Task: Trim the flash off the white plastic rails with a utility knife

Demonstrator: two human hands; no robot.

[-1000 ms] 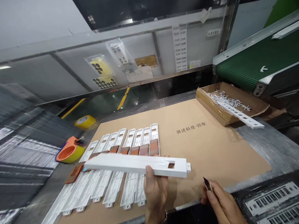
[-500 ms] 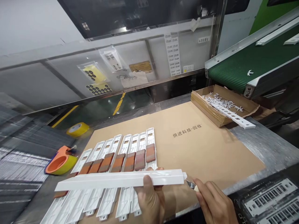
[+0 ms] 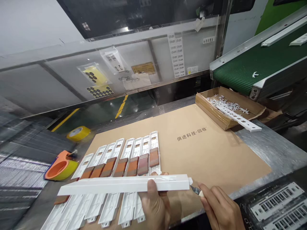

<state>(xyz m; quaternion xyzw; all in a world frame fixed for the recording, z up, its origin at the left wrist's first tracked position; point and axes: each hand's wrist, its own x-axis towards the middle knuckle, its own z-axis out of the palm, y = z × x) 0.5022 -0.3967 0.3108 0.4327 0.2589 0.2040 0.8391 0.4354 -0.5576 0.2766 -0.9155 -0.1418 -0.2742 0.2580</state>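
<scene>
holding a long white plastic strip (image 3: 115, 184) crosswise just above the cardboard sheet (image 3: 203, 153), my left hand (image 3: 154, 204) is closed around it near its right end, thumb on the front face and fingers behind. my right hand (image 3: 219, 207) pinches a small blade (image 3: 196, 190) between thumb and fingers, its tip touching the little tab at the strip's right end. as i judge it, this piece is in the middle of its trimming; whether its far left end is already clean i cannot tell. under it a row of strips (image 3: 129, 150), about eight, lies side by side with the open side up, each with a brown pad (image 3: 144, 163) set in its middle; those look handled already. less seems to be waiting: a spare strip (image 3: 240, 119) rests across the cardboard box (image 3: 211, 110) at the right, among white scraps (image 3: 225, 103), and two pale pieces (image 3: 278, 33) lie on the green conveyor belt (image 3: 251, 64) behind it. an orange tape dispenser (image 3: 61, 166) and a yellow tape roll (image 3: 78, 132) sit at the left, well apart from both hands.
</scene>
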